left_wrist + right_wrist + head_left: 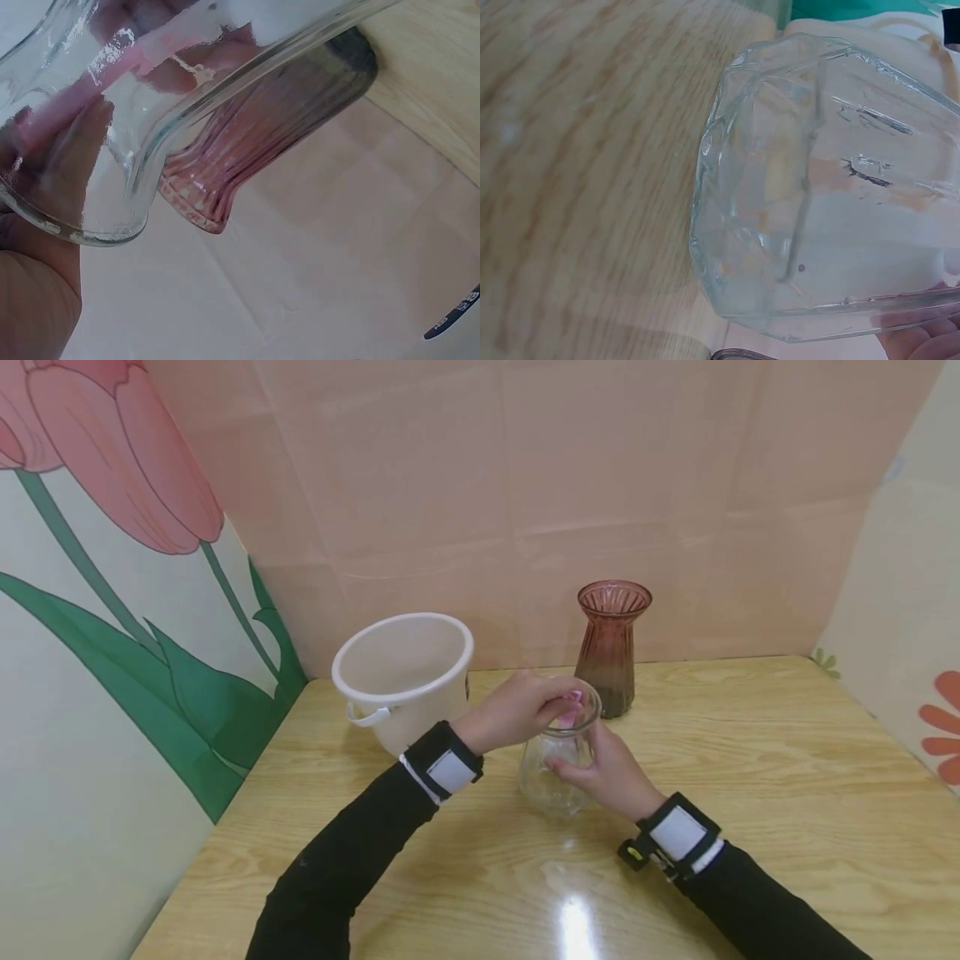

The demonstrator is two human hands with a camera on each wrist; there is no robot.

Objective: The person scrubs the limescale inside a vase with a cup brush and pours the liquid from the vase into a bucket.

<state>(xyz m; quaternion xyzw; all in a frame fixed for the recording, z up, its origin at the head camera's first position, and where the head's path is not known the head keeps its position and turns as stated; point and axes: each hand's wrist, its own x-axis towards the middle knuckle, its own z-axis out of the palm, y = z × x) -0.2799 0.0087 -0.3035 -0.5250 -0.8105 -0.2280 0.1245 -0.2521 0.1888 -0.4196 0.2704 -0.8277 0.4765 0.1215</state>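
A clear glass vase (553, 781) stands on the wooden table (750, 793) in the middle. My right hand (581, 768) grips its side below the neck; in the right wrist view the faceted glass body (817, 187) fills the frame, with a fingertip (922, 341) at the bottom edge. My left hand (557, 703) reaches over the vase mouth, its fingers curled around a small pink thing (573, 700) just inside the rim. In the left wrist view the pink thing (142, 56) shows through the vase's flared glass rim (112, 214).
A ribbed reddish-brown glass vase (611, 643) stands right behind the clear one, also seen as the tinted vase (247, 150). A white plastic bucket (405, 681) sits at the back left. Walls close in on the left, back and right.
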